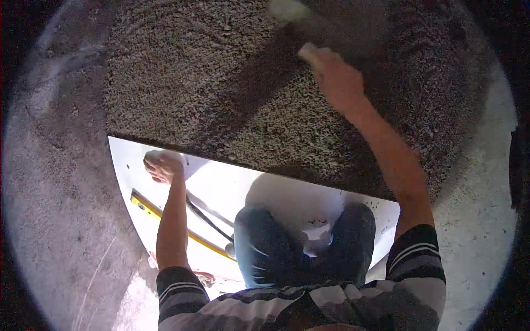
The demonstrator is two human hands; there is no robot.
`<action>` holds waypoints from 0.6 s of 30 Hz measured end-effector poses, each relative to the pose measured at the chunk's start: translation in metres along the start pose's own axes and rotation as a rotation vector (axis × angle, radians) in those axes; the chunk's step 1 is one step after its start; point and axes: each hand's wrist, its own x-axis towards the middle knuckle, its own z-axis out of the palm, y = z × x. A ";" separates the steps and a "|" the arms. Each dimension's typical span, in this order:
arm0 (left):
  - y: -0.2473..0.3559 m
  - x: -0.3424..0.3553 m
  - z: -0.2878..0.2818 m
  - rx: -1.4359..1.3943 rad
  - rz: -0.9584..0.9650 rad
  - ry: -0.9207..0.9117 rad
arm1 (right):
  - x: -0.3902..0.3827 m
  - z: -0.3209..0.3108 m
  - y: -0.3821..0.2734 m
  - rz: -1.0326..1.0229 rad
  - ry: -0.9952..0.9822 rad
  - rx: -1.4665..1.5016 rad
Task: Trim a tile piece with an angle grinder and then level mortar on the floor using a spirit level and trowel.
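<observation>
My right hand (pixel 338 80) reaches forward over rough, dark grey mortar (pixel 182 83). Its fingers are closed round the pale handle of a trowel (pixel 307 52); the blade is blurred and mostly lost in the dim grey area beyond. On the left, my left hand (pixel 163 167) leans on a white board (pixel 221 179), close to its far edge, where the mortar begins. Its fingers are curled in, and nothing shows in them.
My knees rest on the white board. A yellow spirit level (pixel 144 207) lies beneath my left forearm, beside a black rod-like thing (pixel 210 218). Bare grey concrete (pixel 61 182) borders the left side; a paler surface (pixel 480 231) is at the right.
</observation>
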 end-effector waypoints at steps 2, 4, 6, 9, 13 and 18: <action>0.001 0.000 0.000 -0.001 0.033 -0.008 | 0.005 -0.014 -0.021 -0.019 -0.099 0.096; 0.007 -0.005 0.001 -0.015 0.039 -0.024 | 0.009 -0.032 -0.026 0.086 -0.103 0.221; 0.020 -0.009 0.012 0.012 0.064 -0.041 | 0.008 -0.035 -0.028 0.079 -0.063 0.430; -0.066 0.036 0.068 0.246 0.171 0.304 | 0.022 -0.007 -0.085 -0.138 -0.348 0.634; -0.032 0.018 0.030 0.106 0.062 0.029 | 0.026 -0.033 -0.043 0.039 -0.533 0.607; -0.013 0.009 0.018 0.069 0.120 0.023 | 0.022 -0.011 0.159 -0.065 0.128 0.118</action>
